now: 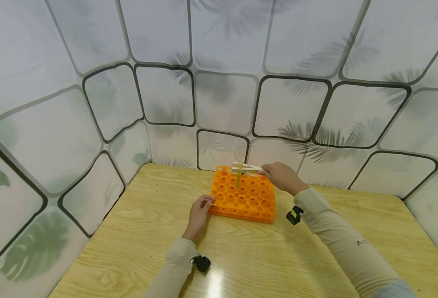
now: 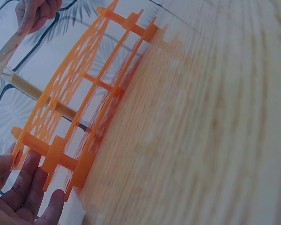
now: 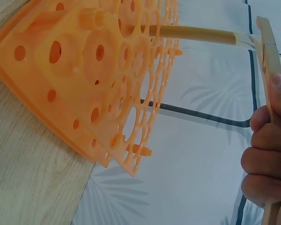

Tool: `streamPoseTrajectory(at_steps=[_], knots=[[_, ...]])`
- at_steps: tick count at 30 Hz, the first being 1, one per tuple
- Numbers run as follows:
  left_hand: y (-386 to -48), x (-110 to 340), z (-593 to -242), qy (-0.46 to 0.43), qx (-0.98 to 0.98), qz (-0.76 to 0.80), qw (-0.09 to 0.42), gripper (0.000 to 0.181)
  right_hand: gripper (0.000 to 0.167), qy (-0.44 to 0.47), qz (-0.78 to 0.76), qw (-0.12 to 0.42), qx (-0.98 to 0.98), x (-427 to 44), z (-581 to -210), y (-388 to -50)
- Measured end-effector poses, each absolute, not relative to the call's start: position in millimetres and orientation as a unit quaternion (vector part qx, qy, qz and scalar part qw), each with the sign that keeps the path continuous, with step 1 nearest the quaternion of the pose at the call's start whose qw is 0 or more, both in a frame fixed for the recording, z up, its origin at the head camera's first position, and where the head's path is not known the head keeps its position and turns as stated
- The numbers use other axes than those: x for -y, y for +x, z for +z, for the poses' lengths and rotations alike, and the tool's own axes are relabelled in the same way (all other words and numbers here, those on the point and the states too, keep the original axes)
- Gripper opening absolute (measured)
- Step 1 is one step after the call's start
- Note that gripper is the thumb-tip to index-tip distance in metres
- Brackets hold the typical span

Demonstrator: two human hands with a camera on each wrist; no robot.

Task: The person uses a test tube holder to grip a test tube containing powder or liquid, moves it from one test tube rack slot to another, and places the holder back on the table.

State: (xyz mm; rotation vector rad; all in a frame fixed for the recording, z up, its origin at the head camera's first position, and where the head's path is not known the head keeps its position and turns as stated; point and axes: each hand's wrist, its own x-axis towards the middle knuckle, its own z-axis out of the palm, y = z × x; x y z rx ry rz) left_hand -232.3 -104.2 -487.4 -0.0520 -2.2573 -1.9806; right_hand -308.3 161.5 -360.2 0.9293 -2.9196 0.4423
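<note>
An orange test tube rack (image 1: pixel 242 214) with rows of round holes stands on the wooden table. My left hand (image 1: pixel 198 217) grips its near left corner, thumb on the upper plate and fingers at the side, as the left wrist view shows. With my right hand (image 1: pixel 283 178) I hold a wooden test tube clamp (image 3: pixel 270 58) by its handle, above the rack. Its jaws pinch a glass test tube (image 3: pixel 196 35) near the mouth. Yellow-brown liquid fills most of the tube. In the left wrist view the tube (image 2: pixel 28 87) passes down through the rack's top plate.
The light wooden table (image 1: pixel 148 231) spreads around the rack on all sides. Behind it and to the left hangs a pale curtain (image 1: pixel 226 103) with dark outlines and leaf shapes. A small black wrist camera (image 1: pixel 295 215) sits at my right cuff, another (image 1: pixel 202 263) at my left.
</note>
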Motion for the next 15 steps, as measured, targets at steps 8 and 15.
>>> streamPoseTrajectory(at_steps=[8,15], knots=[[-230.6,103.6,-488.1,-0.018,0.758,-0.648,0.077,0.022,0.038,0.297,0.137,0.032,0.944,-162.1,-360.5,-312.1],[-230.5,103.7,-487.7,-0.019,0.757,-0.649,0.075,0.022,0.037,0.298,0.142,0.03,0.944,-162.2,-357.5,-311.7]])
